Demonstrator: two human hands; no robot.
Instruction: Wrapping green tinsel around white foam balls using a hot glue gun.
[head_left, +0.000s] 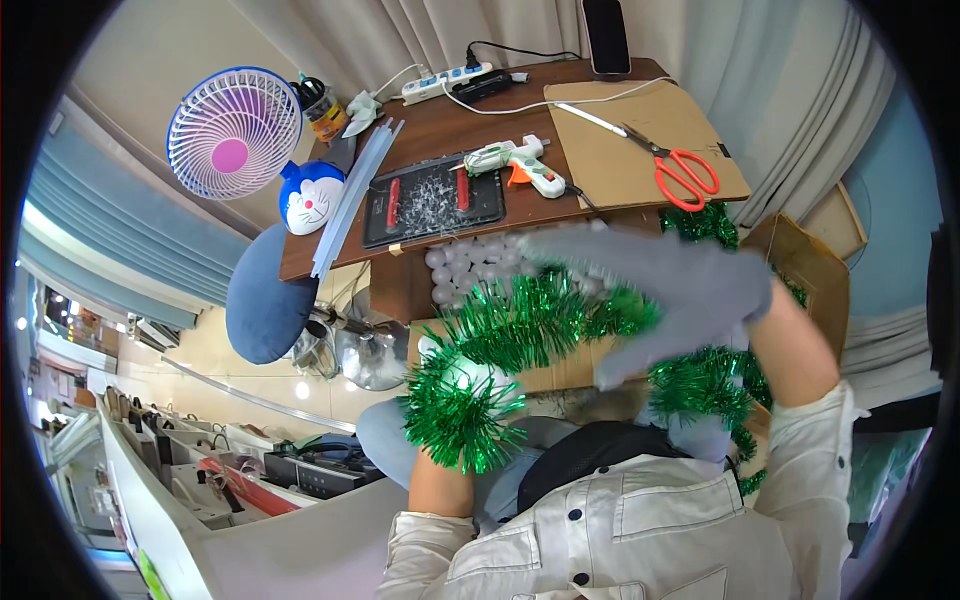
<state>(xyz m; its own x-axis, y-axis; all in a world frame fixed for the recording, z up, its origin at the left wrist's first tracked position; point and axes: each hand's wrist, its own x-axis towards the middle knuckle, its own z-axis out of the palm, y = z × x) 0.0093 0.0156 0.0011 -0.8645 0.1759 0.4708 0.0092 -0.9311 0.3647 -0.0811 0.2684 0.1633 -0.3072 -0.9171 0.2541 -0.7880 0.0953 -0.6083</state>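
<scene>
My left hand is mostly hidden behind bushy green tinsel (462, 420). It holds a white ball (478, 376) with the tinsel wound about it; only part of the ball shows. From there the strand runs up and right, passing below my right hand (690, 290). That hand wears a grey glove and is blurred by motion. Its fingers stretch to the left with the thumb well apart, and nothing shows gripped in it. More green tinsel hangs beneath the right wrist, down toward my lap.
Ahead, a brown table (420, 150) bears a glue gun (515, 165), a black tray (433, 205), glue sticks (355, 200), orange-handled scissors (685, 175) on cardboard (640, 130), and a fan (235, 135). White balls (470, 265) lie below its edge. A cardboard box (825, 270) stands right.
</scene>
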